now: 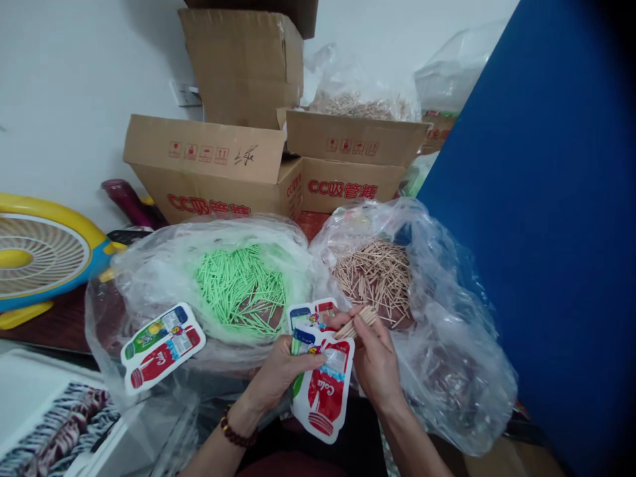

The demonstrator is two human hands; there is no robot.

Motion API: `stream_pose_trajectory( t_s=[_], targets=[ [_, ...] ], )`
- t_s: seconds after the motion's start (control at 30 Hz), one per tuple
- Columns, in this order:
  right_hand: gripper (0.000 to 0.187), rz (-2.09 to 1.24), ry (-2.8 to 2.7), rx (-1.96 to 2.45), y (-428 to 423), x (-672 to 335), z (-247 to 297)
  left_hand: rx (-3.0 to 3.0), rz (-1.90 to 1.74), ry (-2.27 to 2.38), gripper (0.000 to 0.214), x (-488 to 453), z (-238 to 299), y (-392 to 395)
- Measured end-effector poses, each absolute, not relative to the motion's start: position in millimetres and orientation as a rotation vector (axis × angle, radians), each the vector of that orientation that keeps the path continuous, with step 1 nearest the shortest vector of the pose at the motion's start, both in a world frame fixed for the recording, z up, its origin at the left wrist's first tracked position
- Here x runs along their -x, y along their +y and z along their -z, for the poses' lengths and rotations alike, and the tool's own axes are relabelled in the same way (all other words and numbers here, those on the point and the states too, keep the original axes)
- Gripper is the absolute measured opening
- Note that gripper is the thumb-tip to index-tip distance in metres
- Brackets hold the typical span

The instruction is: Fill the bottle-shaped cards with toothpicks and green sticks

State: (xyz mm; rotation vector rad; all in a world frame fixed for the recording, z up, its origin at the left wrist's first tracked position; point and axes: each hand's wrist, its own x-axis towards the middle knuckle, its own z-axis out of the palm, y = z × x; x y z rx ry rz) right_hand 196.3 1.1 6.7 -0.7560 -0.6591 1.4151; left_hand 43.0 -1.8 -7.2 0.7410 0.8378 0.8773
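Observation:
My left hand [281, 371] pinches a bottle-shaped cola pouch [328, 391], printed red on one side and green on the other. Held by my right hand [377, 358] is a small bundle of brown sticks [365, 318], its lower ends at the pouch's top edge; whether they are inside I cannot tell. Behind the held pouch lies another pouch [303, 311], partly covered. A third pouch [163, 348] rests on the left plastic bag. Bright green sticks [241, 285] fill the left open bag, and loose brown sticks [375, 275] fill the right one.
Cardboard boxes [209, 146] stand along the wall, one with a bag of sticks [362, 99] on top. A yellow and blue fan [44, 252] is at left. A blue panel [541, 218] bounds the right side. Clear plastic [447, 371] spreads near my right arm.

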Motion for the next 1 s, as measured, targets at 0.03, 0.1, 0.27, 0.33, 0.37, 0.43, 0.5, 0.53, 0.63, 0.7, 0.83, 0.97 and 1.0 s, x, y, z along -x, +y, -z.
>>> stream_pose_trajectory(
  t_s=[0.03,0.1,0.27,0.33,0.37,0.43,0.5,0.53,0.63,0.7,0.83,0.97,1.0],
  targets=[
    [0.013,-1.445,-0.7,0.767,0,-197,-7,-0.764,-0.876,0.841,0.022,-43,7,-1],
    [0.012,-1.52,-0.814,0.784,0,-198,-10,-0.81,-0.891,0.851,0.022,-43,5,2],
    [0.025,-1.467,-1.03,0.822,6,-205,-15,-0.875,-0.93,0.888,0.022,-42,4,6],
    [0.028,-1.376,-1.16,0.873,9,-209,-16,-0.878,-0.935,0.88,0.024,-42,6,8],
    [0.028,-1.325,-1.272,0.911,11,-212,-17,-0.875,-0.948,0.871,0.024,-42,8,9],
    [0.027,-1.214,-1.521,0.973,15,-217,-19,-0.868,-1.005,0.855,0.023,-43,10,13],
    [0.026,-1.131,-1.661,0.986,22,-222,-22,-0.861,-1.061,0.847,0.023,-45,11,18],
    [0.026,-1.118,-1.656,0.994,26,-225,-23,-0.86,-1.073,0.844,0.024,-46,11,21],
    [0.029,-1.239,-1.445,1.029,35,-230,-21,-0.867,-1.056,0.841,0.028,-47,7,29],
    [0.033,-1.427,-1.307,1.007,37,-229,-15,-0.876,-1.036,0.848,0.028,-47,4,32],
    [0.029,-1.657,-1.09,0.973,32,-217,1,-0.841,-1.039,0.865,0.028,-46,6,32],
    [0.027,-1.622,-1.041,0.981,29,-206,4,-0.802,-1.043,0.86,0.033,-42,12,28],
    [0.027,-1.612,-1.034,0.981,29,-204,3,-0.807,-1.024,0.864,0.034,-40,12,27]
  ],
)
